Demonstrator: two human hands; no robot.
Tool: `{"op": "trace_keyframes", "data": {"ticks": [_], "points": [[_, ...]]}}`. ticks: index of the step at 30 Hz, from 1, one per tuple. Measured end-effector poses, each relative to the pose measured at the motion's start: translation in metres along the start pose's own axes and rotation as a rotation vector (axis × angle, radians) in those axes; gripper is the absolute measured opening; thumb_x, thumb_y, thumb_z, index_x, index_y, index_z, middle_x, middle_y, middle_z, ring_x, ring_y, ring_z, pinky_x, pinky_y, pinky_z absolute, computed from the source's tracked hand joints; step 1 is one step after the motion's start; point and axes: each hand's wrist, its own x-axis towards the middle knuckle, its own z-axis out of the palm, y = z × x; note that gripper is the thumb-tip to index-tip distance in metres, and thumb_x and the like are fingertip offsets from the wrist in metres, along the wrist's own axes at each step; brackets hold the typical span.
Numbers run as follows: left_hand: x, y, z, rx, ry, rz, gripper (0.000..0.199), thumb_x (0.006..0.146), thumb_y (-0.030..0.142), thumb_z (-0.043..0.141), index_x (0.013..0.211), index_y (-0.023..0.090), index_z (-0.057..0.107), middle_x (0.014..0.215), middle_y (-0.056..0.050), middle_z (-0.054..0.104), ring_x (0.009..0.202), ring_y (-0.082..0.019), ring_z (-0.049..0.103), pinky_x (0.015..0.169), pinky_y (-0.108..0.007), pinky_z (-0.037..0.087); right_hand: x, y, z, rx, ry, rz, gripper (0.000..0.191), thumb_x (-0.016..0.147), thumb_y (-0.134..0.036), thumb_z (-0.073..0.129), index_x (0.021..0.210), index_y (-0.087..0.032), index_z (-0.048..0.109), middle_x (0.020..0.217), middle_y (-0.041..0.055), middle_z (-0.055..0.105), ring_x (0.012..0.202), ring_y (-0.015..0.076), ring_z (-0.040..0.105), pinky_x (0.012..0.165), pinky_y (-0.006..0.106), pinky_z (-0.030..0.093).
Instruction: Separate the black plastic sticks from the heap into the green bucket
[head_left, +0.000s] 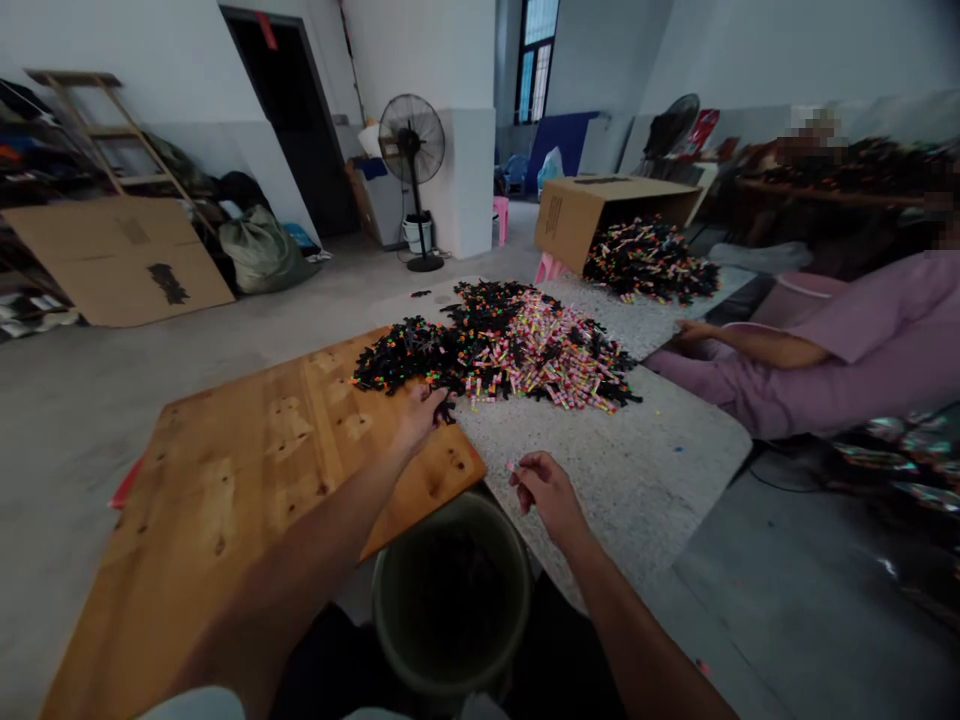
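Observation:
My left hand [421, 412] is over the wooden board, its fingers closed on a small black piece [447, 409] at the near edge of the heap. My right hand [551, 488] hangs above the speckled grey tabletop [622, 480], thumb and fingertips pinched together. A tiny pink piece [511, 467] shows at those fingertips; its kind is too small to make out. Beyond both hands lies a heap of black pieces [409, 355] with orange and green spots. Many pink-and-yellow pieces [559, 350] are piled against its right part.
Below my hands, between my legs, stands a dark round bucket [382, 610] with dark contents. The wooden board [285, 430] extends left. A tipped cardboard box [566, 225] spills more pieces at the back. A person in purple [862, 330] sits at right. A standing fan [411, 145] is behind.

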Motion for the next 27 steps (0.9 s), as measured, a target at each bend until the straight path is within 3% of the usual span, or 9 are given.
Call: {"op": "trace_keyframes", "data": {"ticks": [4, 10, 17, 27], "points": [[-0.068, 0.025, 0.014, -0.444, 0.02, -0.085, 0.04, 0.074, 0.045, 0.08, 0.096, 0.018, 0.06, 0.074, 0.004, 0.064, 0.044, -0.004, 0.039, 0.042, -0.018, 0.019, -0.033, -0.031, 0.043, 0.145, -0.147, -0.033, 0.039, 0.078, -0.048, 0.079, 0.102, -0.02, 0.064, 0.08, 0.0005, 0.072, 0.047, 0.0099, 0.054, 0.041, 0.022, 0.043], [-0.133, 0.056, 0.029, -0.644, 0.054, 0.0, 0.039, 0.075, 0.041, 0.077, 0.105, 0.017, 0.067, 0.066, 0.007, 0.056, 0.046, -0.004, 0.044, 0.043, -0.018, 0.031, -0.069, -0.046, 0.077, 0.224, -0.141, -0.141, 0.034, 0.085, -0.047, 0.076, 0.107, -0.021, 0.07, 0.084, 0.0005, 0.072, 0.049, 0.0093, 0.054, 0.043, 0.023, 0.045], [-0.161, 0.073, 0.017, -0.686, 0.102, 0.104, 0.03, 0.082, 0.043, 0.07, 0.097, 0.018, 0.063, 0.065, 0.007, 0.052, 0.043, -0.005, 0.04, 0.04, -0.02, 0.029, -0.092, -0.049, 0.092, 0.214, -0.17, -0.164, 0.035, 0.086, -0.048, 0.078, 0.108, -0.02, 0.07, 0.077, 0.0005, 0.072, 0.048, 0.0102, 0.054, 0.043, 0.023, 0.044], [-0.172, 0.087, 0.008, -0.61, 0.149, 0.149, 0.027, 0.085, 0.045, 0.066, 0.092, 0.02, 0.06, 0.065, 0.005, 0.05, 0.045, -0.006, 0.038, 0.041, -0.02, 0.029, -0.104, -0.052, 0.105, 0.346, -0.22, -0.033, 0.035, 0.082, -0.047, 0.08, 0.102, -0.021, 0.07, 0.072, 0.0001, 0.071, 0.042, 0.0094, 0.052, 0.037, 0.022, 0.04]]}}
